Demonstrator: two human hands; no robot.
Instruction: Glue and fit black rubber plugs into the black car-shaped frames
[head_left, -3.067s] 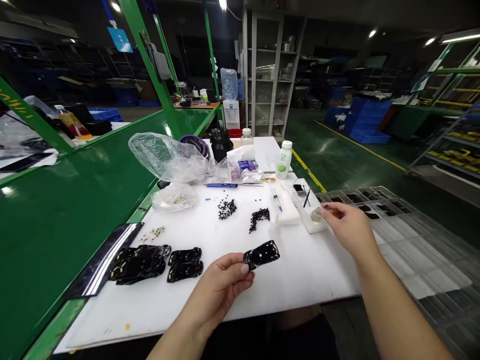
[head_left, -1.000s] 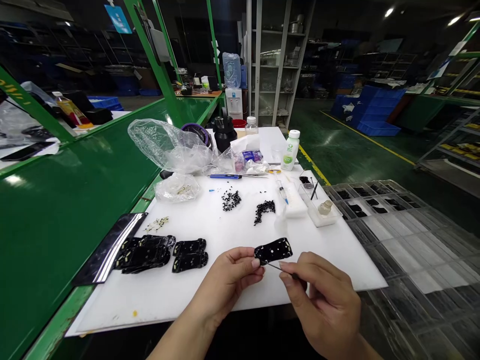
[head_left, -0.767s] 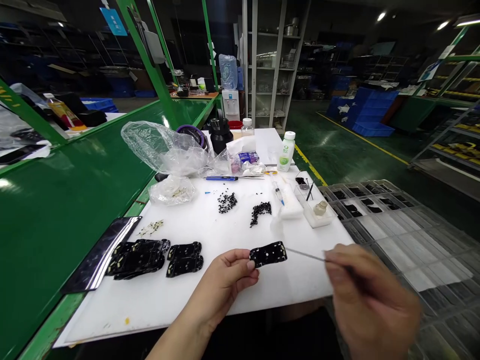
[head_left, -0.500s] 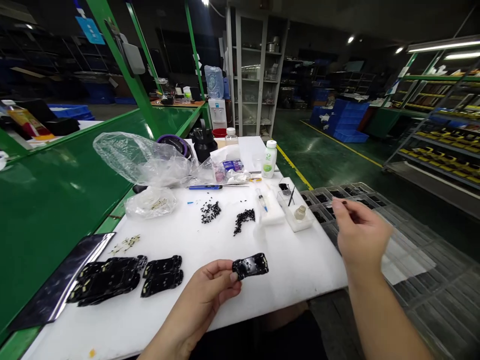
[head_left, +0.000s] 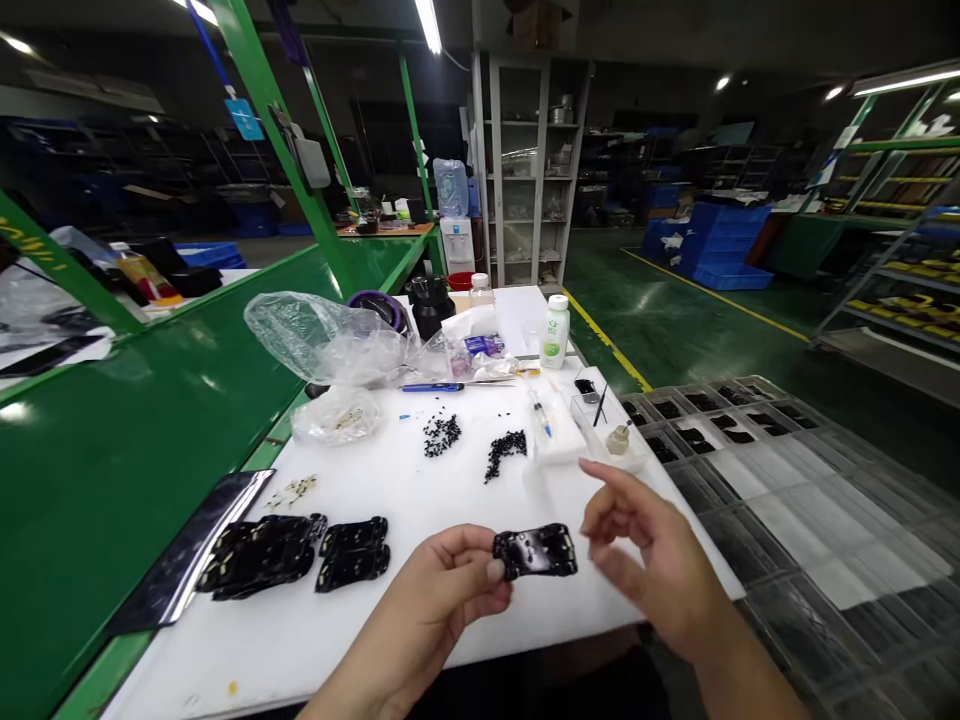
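Observation:
My left hand (head_left: 457,590) pinches the left end of a glossy black car-shaped plastic part (head_left: 535,552), held just above the white work surface. Close to that part's right end is my right hand (head_left: 649,555), its thumb and fingers spread with nothing visible between them. More black car-shaped parts lie stacked in a large pile (head_left: 259,557) and a smaller group (head_left: 352,553) at the left. Beyond the held part sit two heaps of tiny black pieces, a left heap (head_left: 441,435) and a right heap (head_left: 505,453). Small pale pieces (head_left: 292,491) lie behind the stacks.
Clear plastic bags (head_left: 330,345), a blue pen-like tool (head_left: 433,387) and a white bottle (head_left: 554,332) occupy the back. A syringe (head_left: 541,416) and a small glass jar (head_left: 618,439) stand right. Beyond the table's right edge are clear compartment trays (head_left: 795,510) with black parts.
My right hand has come in from over the trays at the right to beside the black part, and its fingers have opened. My left hand still holds the part; the view has shifted.

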